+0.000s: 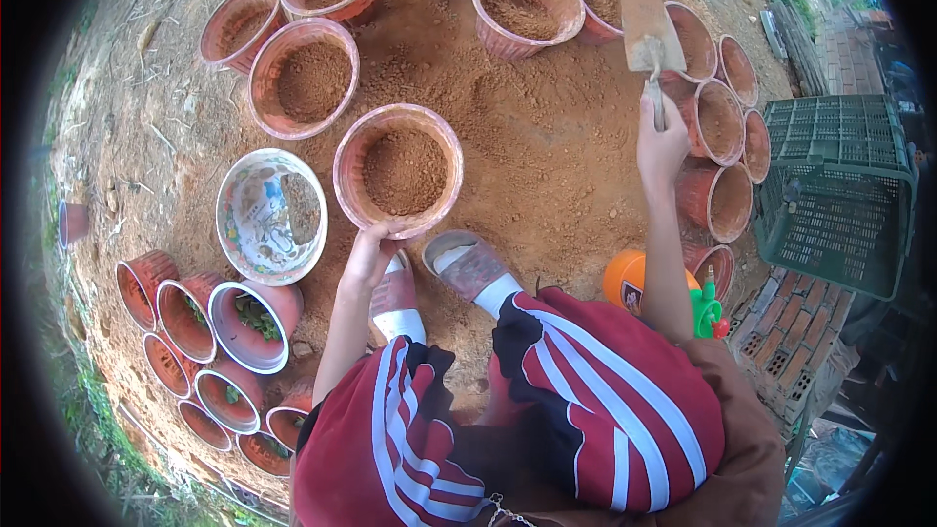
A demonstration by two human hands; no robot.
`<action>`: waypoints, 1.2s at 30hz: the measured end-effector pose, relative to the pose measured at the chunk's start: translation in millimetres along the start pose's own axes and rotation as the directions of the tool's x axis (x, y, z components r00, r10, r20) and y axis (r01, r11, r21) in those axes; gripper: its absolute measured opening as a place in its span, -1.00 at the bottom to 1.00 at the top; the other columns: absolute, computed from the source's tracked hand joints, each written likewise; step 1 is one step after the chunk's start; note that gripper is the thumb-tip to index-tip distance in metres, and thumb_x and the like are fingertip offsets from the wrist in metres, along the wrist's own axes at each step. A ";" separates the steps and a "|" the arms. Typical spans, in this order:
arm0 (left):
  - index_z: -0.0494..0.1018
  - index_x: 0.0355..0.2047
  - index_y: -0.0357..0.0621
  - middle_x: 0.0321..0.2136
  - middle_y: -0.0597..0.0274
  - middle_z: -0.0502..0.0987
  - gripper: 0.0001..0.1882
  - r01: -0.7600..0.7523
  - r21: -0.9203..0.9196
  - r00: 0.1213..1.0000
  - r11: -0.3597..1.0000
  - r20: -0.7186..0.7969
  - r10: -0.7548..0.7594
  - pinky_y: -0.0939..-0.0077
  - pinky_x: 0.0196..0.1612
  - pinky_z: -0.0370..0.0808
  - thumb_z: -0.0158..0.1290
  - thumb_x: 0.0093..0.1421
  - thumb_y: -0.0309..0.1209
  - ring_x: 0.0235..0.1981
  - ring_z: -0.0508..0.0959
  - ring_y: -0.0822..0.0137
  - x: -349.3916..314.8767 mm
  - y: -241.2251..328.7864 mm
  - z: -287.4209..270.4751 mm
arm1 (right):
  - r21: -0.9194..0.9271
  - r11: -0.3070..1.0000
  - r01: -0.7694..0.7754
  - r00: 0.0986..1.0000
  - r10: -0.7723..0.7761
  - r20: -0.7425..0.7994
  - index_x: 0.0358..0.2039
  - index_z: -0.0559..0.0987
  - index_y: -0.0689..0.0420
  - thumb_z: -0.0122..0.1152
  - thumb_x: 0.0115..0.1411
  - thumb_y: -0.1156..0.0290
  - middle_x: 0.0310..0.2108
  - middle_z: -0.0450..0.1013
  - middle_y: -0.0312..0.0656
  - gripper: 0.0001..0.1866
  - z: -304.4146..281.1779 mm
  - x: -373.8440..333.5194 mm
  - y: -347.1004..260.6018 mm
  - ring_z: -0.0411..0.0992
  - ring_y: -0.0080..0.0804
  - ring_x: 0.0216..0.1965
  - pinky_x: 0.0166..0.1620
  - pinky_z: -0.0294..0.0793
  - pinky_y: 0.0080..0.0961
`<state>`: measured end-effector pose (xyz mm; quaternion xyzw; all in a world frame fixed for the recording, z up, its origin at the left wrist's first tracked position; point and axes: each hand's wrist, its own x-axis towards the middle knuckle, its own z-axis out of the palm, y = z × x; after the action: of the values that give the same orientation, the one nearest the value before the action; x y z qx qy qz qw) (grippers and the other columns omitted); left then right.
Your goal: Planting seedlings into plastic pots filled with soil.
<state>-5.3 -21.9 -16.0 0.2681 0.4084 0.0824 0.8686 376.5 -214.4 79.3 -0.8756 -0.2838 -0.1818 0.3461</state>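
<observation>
My left hand (373, 252) grips the near rim of a red plastic flower pot (351, 164) partly filled with loose brown soil. In my right hand (662, 141), raised at the right, is a trowel (651, 24) held by its handle, its soil-stained blade pointing away from me. Beyond the blade stand red pots with soil in them. Just left of the held pot lies a white patterned basin (270, 217) with some soil at its side.
Soil-filled red pots (304, 78) ring the far side and the right. Pots with green plants (256, 325) cluster at the left. A green plastic crate (830, 190), bricks (795, 332) and an orange spray bottle (625, 278) are on the right. Loose soil (547, 151) covers the middle ground.
</observation>
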 end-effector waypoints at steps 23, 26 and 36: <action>0.44 -0.34 -0.42 -0.28 -0.06 0.53 -0.78 0.027 0.114 0.996 0.993 -0.093 -0.016 0.34 -0.11 0.58 -0.07 0.12 -0.45 -0.23 0.58 0.19 6.4 9.5 21.9 | 0.292 0.780 0.553 0.347 -0.534 0.771 -0.15 0.63 0.04 0.00 0.20 0.42 -0.29 0.41 -0.03 -0.72 79.7 -90.0 -183.6 0.30 -0.13 -0.11 -0.02 0.19 -0.19; 0.45 -0.34 -0.39 -0.31 -0.01 0.53 -0.78 0.028 0.126 0.994 0.992 -0.107 -0.014 0.35 -0.12 0.58 -0.06 0.14 -0.43 -0.25 0.59 0.21 3.1 9.1 23.2 | 0.242 0.759 0.605 0.279 -0.486 0.828 -0.14 0.64 -0.02 -0.02 0.20 0.40 -0.30 0.43 -0.04 -0.70 105.1 -102.9 -185.8 0.29 -0.14 -0.08 0.02 0.14 -0.16; 0.23 0.05 -0.31 -0.21 0.02 0.49 -0.52 -0.103 0.170 0.981 0.980 -0.145 0.128 0.41 -0.23 0.60 0.00 0.22 -0.27 -0.30 0.60 0.27 -23.7 27.1 23.9 | 0.107 0.774 0.625 0.252 -0.329 0.910 -0.22 0.67 -0.01 -0.05 0.24 0.34 -0.26 0.48 0.02 -0.71 118.5 -111.8 -198.8 0.34 -0.07 -0.10 0.05 0.12 -0.11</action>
<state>-0.8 -17.2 26.7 0.3540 0.4637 0.1200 0.8033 180.7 -52.7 39.5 -0.7395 -0.6469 0.1765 -0.0587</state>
